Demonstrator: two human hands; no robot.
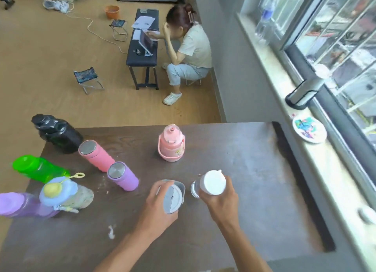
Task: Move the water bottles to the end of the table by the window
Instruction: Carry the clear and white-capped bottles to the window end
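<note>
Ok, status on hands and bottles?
Left hand grips grey-lidded bottle. Right hand grips white-capped bottle. Window end of table bare, path open.

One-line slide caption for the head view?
Left hand grips grey-lidded bottle, right hand grips white-capped bottle; window end of table bare.

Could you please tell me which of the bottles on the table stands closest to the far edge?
The black bottle at the far left corner; every other bottle stands nearer the wearer, including the pink handled one.
</note>
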